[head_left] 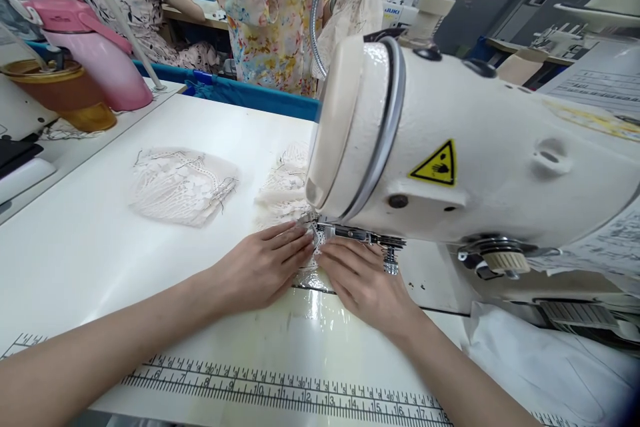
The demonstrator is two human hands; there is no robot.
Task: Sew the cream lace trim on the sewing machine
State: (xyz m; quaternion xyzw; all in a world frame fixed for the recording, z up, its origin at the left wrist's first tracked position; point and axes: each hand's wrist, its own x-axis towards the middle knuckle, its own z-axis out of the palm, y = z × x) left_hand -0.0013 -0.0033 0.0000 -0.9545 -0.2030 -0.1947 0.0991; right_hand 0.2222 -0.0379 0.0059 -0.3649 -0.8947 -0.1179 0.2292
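Note:
White lace fabric (286,190) lies bunched on the sewing table, and part of it runs under the head of a sewing machine (450,133). My left hand (265,263) is at the left of the presser foot area, its fingers together and closed on the lace, thumb hidden. Across from it, my right hand (367,280) has bent fingers closed on the lace's right side, just below the metal guide (360,233). A narrow strip of lace shows between the fingertips. The needle itself is hidden by the machine head and fingers.
Another lace piece (183,187) with dark loose threads lies to the left. A printed ruler (280,390) runs along the front edge. White cloth (545,360) sits at right. A pink bottle (95,47) and brown cup (60,90) stand back left. A person (270,20) handles lace behind.

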